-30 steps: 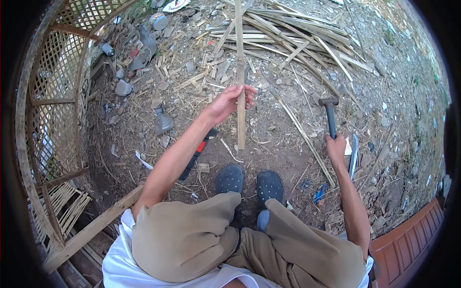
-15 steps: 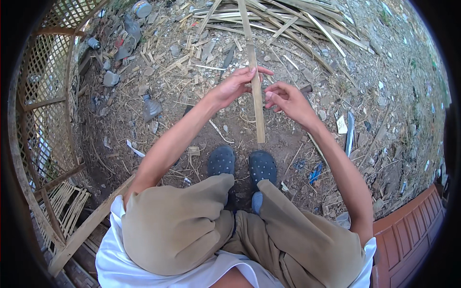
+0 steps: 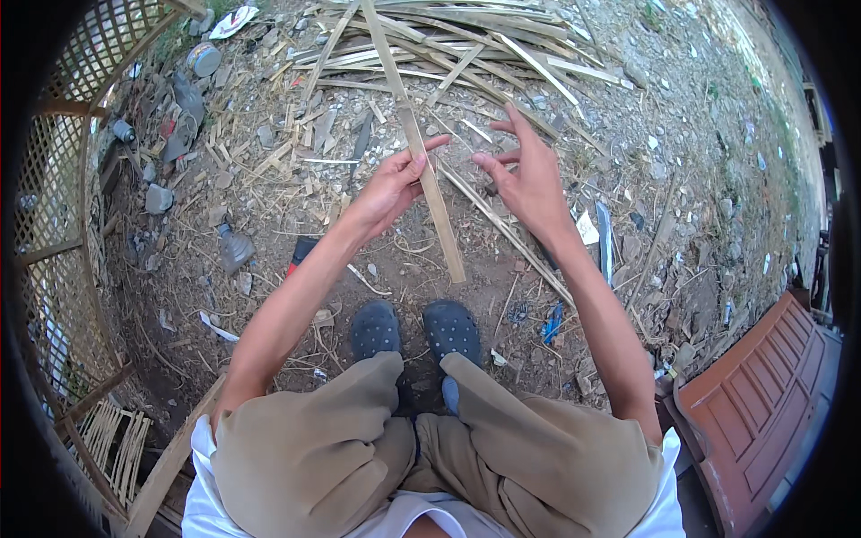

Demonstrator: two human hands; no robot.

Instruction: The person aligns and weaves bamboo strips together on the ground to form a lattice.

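Observation:
My left hand (image 3: 393, 190) pinches a long flat bamboo strip (image 3: 441, 221) between thumb and fingers. The strip tilts, its near end above the ground in front of my shoes and its far end reaching toward the pile. To the right, my right hand (image 3: 529, 175) is apart from it, fingers spread and nothing visible in them. A thinner pale strip (image 3: 502, 224) slants from near the held strip to beneath my right forearm; whether it touches the ground I cannot tell. Beside my left forearm lies a dark object with a red part (image 3: 303, 249), partly covered.
A heap of bamboo strips (image 3: 466, 45) lies at the far side. My dark clogs (image 3: 375, 330) stand on littered soil. At the left is a lattice panel (image 3: 76, 188), with a wooden beam (image 3: 175, 457) nearer me. A reddish-brown panelled board (image 3: 753, 403) rests at the lower right.
My right hand has opened its fingers and risen away from the strip. The pale slanting strip now shows between the hands. The view has shifted right, and the held strip leans more to the left.

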